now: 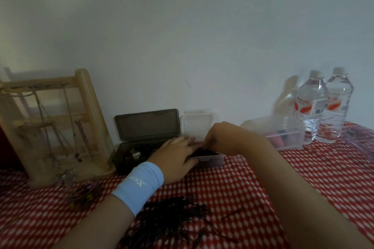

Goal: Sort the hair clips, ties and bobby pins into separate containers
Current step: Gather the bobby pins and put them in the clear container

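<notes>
Two hands, three open boxes on the tabletop.
The left hand rests flat, grip released, on the middle box; the right hand grip: cannot tell. One bobby pin pile in front; two bottles.

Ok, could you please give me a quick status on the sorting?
Left hand resting on clear box; right hand curled over it, grip unclear. Bobby pins piled on cloth. Nothing blocking.

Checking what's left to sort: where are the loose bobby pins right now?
In the head view, the bobby pins lie heaped on the red checked cloth at bottom centre, just below the blue wristband, nearer the camera than the dark open box.
</notes>
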The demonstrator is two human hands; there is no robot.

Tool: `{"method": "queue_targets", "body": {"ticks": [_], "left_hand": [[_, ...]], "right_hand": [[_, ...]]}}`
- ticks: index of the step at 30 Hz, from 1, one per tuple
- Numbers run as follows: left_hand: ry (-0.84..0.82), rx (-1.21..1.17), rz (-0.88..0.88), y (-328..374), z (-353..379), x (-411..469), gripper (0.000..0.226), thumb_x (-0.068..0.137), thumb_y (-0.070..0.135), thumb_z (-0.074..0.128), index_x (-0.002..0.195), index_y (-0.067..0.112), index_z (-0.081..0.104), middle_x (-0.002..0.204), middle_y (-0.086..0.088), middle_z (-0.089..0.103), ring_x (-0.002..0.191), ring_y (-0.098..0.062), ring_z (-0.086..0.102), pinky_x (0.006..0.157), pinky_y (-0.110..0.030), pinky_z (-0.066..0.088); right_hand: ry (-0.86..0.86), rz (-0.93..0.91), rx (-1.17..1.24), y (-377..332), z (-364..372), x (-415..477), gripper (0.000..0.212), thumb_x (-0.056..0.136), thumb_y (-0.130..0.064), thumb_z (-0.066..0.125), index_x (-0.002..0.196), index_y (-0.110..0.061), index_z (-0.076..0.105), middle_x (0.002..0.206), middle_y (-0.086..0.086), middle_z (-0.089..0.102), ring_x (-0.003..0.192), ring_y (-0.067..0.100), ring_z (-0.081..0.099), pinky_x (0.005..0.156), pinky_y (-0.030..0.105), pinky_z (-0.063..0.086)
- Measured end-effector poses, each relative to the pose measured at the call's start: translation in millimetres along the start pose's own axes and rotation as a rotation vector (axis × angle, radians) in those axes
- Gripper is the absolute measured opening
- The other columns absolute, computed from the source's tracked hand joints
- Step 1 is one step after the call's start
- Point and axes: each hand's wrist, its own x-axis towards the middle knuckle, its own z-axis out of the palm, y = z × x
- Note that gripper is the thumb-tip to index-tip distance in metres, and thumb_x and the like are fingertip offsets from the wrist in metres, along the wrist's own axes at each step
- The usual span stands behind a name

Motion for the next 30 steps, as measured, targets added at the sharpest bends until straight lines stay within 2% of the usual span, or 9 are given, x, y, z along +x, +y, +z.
{"method": "queue_targets", "body": {"ticks": [5, 9, 12, 14, 16, 20, 24, 26, 30], "left_hand": [[0.322, -0.146, 0.018, -1, -16, -26, 0.019, 0.096, 0.027, 0.053, 0.112, 0.026, 0.064, 0.111, 0.013, 0.058, 0.105, -0.006, 0.048, 0.095, -0.033, 0.045], [0.119, -0.337, -0.043, 6, -12, -58, 0.020, 0.095, 0.032, 0.054, 0.112, 0.030, 0.065, 0.109, 0.017, 0.059, 0.102, 0.002, 0.054, 0.094, -0.029, 0.048], [-0.099, -0.344, 0.029, 12, 2, -72, 0.036, 0.094, 0.044, 0.050, 0.129, 0.038, 0.057, 0.131, 0.020, 0.055, 0.118, 0.002, 0.050, 0.106, -0.030, 0.042], [-0.156, -0.353, 0.088, 16, 7, -81, 0.041, 0.098, 0.042, 0.047, 0.139, 0.039, 0.049, 0.145, 0.023, 0.044, 0.129, 0.003, 0.041, 0.114, -0.023, 0.030], [-0.156, -0.331, 0.085, 17, 9, -82, 0.043, 0.100, 0.038, 0.045, 0.143, 0.036, 0.046, 0.148, 0.021, 0.040, 0.133, 0.003, 0.035, 0.114, -0.017, 0.023], [-0.139, -0.208, -0.019, 16, 1, -83, 0.033, 0.101, 0.039, 0.043, 0.126, 0.027, 0.062, 0.123, 0.006, 0.055, 0.114, -0.009, 0.046, 0.105, -0.033, 0.039], [-0.132, -0.204, -0.018, 15, -2, -93, 0.033, 0.099, 0.043, 0.046, 0.120, 0.027, 0.065, 0.114, 0.008, 0.052, 0.108, -0.008, 0.045, 0.102, -0.033, 0.040], [-0.161, -0.276, -0.033, 16, -4, -98, 0.043, 0.093, 0.057, 0.049, 0.126, 0.031, 0.060, 0.116, 0.014, 0.047, 0.111, -0.005, 0.044, 0.104, -0.030, 0.038], [-0.285, -0.201, -0.076, 25, -7, -107, 0.100, 0.068, 0.083, 0.057, 0.149, 0.029, 0.032, 0.137, 0.010, 0.034, 0.128, -0.011, 0.032, 0.111, -0.035, 0.033]], "right_hand": [[0.111, -0.023, 0.065, -21, -17, -12, 0.026, 0.095, -0.013, 0.059, 0.110, -0.024, 0.077, 0.113, -0.004, 0.073, 0.099, 0.013, 0.065, 0.094, 0.026, 0.050], [-0.073, -0.070, 0.058, -49, -15, -20, 0.018, 0.093, -0.028, 0.065, 0.105, -0.024, 0.078, 0.100, -0.004, 0.073, 0.089, 0.012, 0.065, 0.085, 0.028, 0.052], [-0.301, -0.048, -0.022, -61, -2, -22, 0.023, 0.093, -0.032, 0.065, 0.111, -0.022, 0.076, 0.103, -0.003, 0.073, 0.084, 0.007, 0.062, 0.071, 0.012, 0.044], [-0.376, -0.003, -0.071, -65, 7, -27, 0.024, 0.092, -0.034, 0.065, 0.112, -0.025, 0.075, 0.106, -0.004, 0.073, 0.088, 0.007, 0.064, 0.079, 0.014, 0.049], [-0.376, 0.052, -0.072, -65, 10, -35, 0.024, 0.089, -0.035, 0.065, 0.110, -0.028, 0.075, 0.105, -0.005, 0.073, 0.093, 0.013, 0.067, 0.089, 0.030, 0.054], [-0.429, 0.137, -0.106, -66, 7, -70, 0.040, 0.076, -0.048, 0.073, 0.114, -0.035, 0.069, 0.117, -0.008, 0.065, 0.110, 0.018, 0.060, 0.100, 0.043, 0.049], [-0.440, 0.241, -0.120, -68, 13, -105, 0.064, 0.071, -0.045, 0.080, 0.130, -0.040, 0.055, 0.135, -0.009, 0.054, 0.123, 0.021, 0.051, 0.107, 0.045, 0.041], [-0.395, 0.253, -0.119, -72, 17, -112, 0.060, 0.076, -0.036, 0.080, 0.131, -0.036, 0.057, 0.131, -0.007, 0.056, 0.121, 0.021, 0.052, 0.101, 0.038, 0.042], [-0.353, 0.153, -0.095, -83, 25, -100, 0.027, 0.082, -0.023, 0.077, 0.108, -0.029, 0.075, 0.108, -0.006, 0.069, 0.098, 0.017, 0.063, 0.089, 0.030, 0.051]]}}
